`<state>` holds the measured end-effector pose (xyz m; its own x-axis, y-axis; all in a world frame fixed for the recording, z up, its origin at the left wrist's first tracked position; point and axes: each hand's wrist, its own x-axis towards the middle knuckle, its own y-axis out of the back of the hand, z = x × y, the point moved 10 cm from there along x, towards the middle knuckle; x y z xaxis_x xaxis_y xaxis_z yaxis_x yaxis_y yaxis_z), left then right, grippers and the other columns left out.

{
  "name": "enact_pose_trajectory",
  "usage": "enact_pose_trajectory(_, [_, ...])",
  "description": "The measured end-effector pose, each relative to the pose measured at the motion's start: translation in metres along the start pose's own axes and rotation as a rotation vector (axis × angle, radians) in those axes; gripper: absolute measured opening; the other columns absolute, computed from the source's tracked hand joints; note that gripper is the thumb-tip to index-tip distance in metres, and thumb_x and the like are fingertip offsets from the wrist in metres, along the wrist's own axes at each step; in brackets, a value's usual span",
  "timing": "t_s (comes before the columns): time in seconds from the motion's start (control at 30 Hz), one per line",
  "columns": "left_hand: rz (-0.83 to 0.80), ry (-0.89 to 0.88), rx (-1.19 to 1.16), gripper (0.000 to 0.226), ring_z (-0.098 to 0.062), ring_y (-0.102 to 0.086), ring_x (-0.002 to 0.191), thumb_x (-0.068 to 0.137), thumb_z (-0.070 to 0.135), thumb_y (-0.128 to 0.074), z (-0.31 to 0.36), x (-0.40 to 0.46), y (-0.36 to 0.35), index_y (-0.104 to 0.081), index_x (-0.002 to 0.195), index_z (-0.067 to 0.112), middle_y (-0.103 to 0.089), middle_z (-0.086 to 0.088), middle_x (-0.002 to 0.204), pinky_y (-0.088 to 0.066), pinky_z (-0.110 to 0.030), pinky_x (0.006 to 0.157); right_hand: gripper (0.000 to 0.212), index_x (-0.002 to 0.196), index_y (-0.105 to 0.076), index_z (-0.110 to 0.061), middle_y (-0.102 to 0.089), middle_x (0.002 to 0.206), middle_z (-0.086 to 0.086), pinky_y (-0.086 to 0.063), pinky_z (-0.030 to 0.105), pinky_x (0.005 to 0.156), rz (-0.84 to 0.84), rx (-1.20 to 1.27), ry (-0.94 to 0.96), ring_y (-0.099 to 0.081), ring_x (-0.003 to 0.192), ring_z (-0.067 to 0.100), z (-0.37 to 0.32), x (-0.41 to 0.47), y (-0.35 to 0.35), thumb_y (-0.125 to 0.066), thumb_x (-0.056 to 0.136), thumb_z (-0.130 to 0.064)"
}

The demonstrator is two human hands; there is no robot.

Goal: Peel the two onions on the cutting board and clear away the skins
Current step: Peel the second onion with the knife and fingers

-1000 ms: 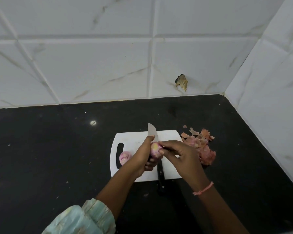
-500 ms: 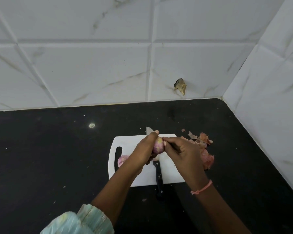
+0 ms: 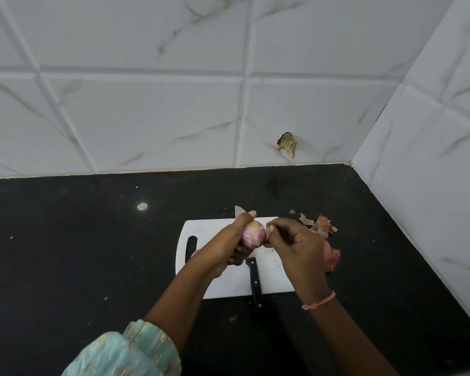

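Second onion (image 3: 195, 252) almost all hidden behind my left hand (image 3: 223, 246), knife (image 3: 253, 270) middle covered there too, skins (image 3: 329, 245) partly behind my right hand (image 3: 296, 248)

- Soft, even light fills the scene; no single lamp shows, and the white wall tiles (image 3: 147, 118) read as a pale grey-white.
- The black countertop (image 3: 65, 253) stays very dark, so contrast against the white cutting board (image 3: 272, 280) is strong.
- A small bright glare spot (image 3: 142, 206) sits on the countertop, a reflection from above.
- Shadows are faint and diffuse; only a soft one lies under the hands on the board.
- Wide-angle distortion bends and slants the tile joints towards the edges.
- The sleeve (image 3: 125, 354) at the bottom edge looks soft and slightly smeared; the centre is reasonably sharp.
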<state>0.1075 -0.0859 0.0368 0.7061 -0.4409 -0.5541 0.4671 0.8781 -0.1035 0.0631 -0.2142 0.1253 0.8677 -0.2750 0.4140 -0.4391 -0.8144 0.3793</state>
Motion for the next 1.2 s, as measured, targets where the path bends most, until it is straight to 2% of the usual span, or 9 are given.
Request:
enact_pose_trajectory(0.07, [-0.034,-0.026,-0.035,0.059,-0.012,-0.022,0.048,0.089,0.068,-0.045,-0.001,0.001,-0.001,-0.038,0.066,0.014,-0.027,0.000,0.052,-0.021,-0.023,0.048,0.013,0.093,-0.070,-0.017,-0.071,0.084,-0.007,-0.059,0.027,0.068,0.002,0.046,-0.059,-0.069,0.077,0.007,0.003,-0.001,-0.001,-0.064,0.090,-0.006])
enact_pose_trajectory(0.17, [-0.036,-0.065,-0.102,0.068,-0.014,-0.029,0.051,0.077,0.080,-0.049,-0.005,0.001,-0.002,-0.044,0.068,0.012,-0.032,-0.004,0.057,-0.032,-0.024,0.052,0.012,0.101,-0.069,-0.019,-0.070,0.093,-0.009,-0.054,0.017,0.074,-0.031,0.034,-0.063,-0.067,0.088,0.002,-0.003,-0.004,-0.006,-0.062,0.091,-0.020])
enact_pose_trajectory(0.3, [0.019,-0.075,-0.186,0.066,-0.012,-0.039,0.053,0.089,0.073,-0.037,-0.010,0.002,0.000,-0.061,0.078,0.013,-0.044,0.000,0.055,-0.042,-0.025,0.061,0.018,0.103,-0.072,-0.016,-0.070,0.097,-0.011,-0.053,0.016,0.076,-0.093,0.041,-0.084,-0.066,0.093,0.003,0.000,-0.009,-0.017,-0.072,0.085,-0.016])
enact_pose_trajectory(0.47, [0.049,-0.087,-0.101,0.065,-0.011,-0.026,0.048,0.093,0.069,-0.041,-0.008,-0.002,-0.002,-0.047,0.050,0.020,-0.032,0.004,0.049,-0.025,-0.025,0.052,0.014,0.097,-0.074,-0.013,-0.070,0.088,-0.008,-0.047,0.010,0.072,-0.033,-0.152,0.029,-0.063,0.085,0.001,-0.004,-0.010,-0.014,-0.069,0.087,-0.006])
enact_pose_trajectory(0.73, [-0.008,-0.035,-0.079,0.061,-0.010,-0.024,0.046,0.095,0.064,-0.038,-0.020,0.007,-0.003,-0.040,0.057,0.017,-0.031,0.002,0.051,-0.020,-0.024,0.048,0.003,0.089,-0.070,-0.009,-0.066,0.081,-0.003,-0.050,0.017,0.064,-0.068,-0.294,0.085,-0.060,0.074,0.006,-0.010,-0.004,-0.020,-0.067,0.087,-0.010])
enact_pose_trajectory(0.9, [-0.052,-0.089,-0.226,0.055,-0.010,-0.028,0.051,0.094,0.063,-0.045,-0.014,0.006,-0.009,-0.054,0.073,0.013,-0.033,0.000,0.058,-0.027,-0.024,0.051,0.006,0.093,-0.069,-0.011,-0.069,0.087,-0.002,-0.052,0.015,0.065,-0.036,0.022,-0.222,-0.066,0.078,0.007,0.017,-0.001,-0.018,-0.063,0.091,-0.013])
enact_pose_trajectory(0.97, [-0.074,-0.138,-0.303,0.058,-0.011,-0.037,0.055,0.094,0.063,-0.046,-0.009,0.005,-0.013,-0.066,0.100,0.009,-0.044,-0.002,0.065,-0.035,-0.025,0.058,0.009,0.095,-0.069,-0.010,-0.070,0.089,0.000,-0.054,0.016,0.067,0.021,0.125,-0.312,-0.067,0.081,0.009,0.026,-0.004,-0.016,-0.062,0.092,-0.015])
enact_pose_trajectory(1.03, [-0.094,-0.173,-0.357,0.067,-0.013,-0.046,0.061,0.091,0.064,-0.046,-0.008,0.007,-0.015,-0.063,0.123,0.008,-0.052,-0.006,0.075,-0.041,-0.028,0.064,0.009,0.097,-0.069,-0.012,-0.070,0.090,-0.001,-0.055,0.019,0.070,0.084,0.123,-0.327,-0.068,0.085,0.010,0.030,-0.005,-0.012,-0.062,0.093,-0.016])
enact_pose_trajectory(1.2, [-0.049,-0.203,-0.350,0.061,-0.016,-0.060,0.070,0.099,0.055,-0.037,-0.005,0.011,-0.007,-0.063,0.123,0.006,-0.063,-0.014,0.089,-0.048,-0.033,0.072,0.007,0.096,-0.064,-0.028,-0.067,0.094,-0.011,-0.052,0.013,0.073,0.066,0.109,-0.337,-0.065,0.091,0.004,0.030,-0.007,-0.011,-0.062,0.093,-0.023])
